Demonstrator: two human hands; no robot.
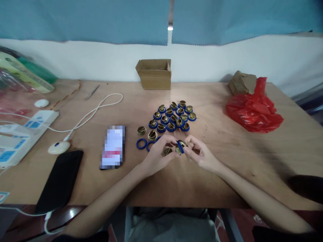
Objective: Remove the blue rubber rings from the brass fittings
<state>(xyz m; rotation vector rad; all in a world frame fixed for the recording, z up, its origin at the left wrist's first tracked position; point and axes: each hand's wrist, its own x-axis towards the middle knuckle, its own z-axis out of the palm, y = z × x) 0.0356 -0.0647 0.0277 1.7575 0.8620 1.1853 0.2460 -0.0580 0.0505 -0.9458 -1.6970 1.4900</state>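
Near the table's front edge, my left hand (161, 151) and my right hand (200, 153) pinch a round brass fitting with a blue ring (180, 147) between their fingertips. The ring sits tilted against the brass; whether it is fully seated I cannot tell. Another brass fitting (167, 151) lies by my left hand, partly covered by it. Loose blue rings (141, 144) lie left of that hand, some partly hidden behind it. Two brass fittings without blue rings (152, 135) rest just above these. Beyond my hands is a cluster of several brass fittings with blue rings (171, 126).
An open cardboard box (156, 80) stands at the back. To the right are a red plastic bag (254, 111) and crumpled brown paper (242, 83). Leftward lie a lit phone (113, 148), a dark phone (60, 179), a white cable (97, 108) and a power strip (24, 139).
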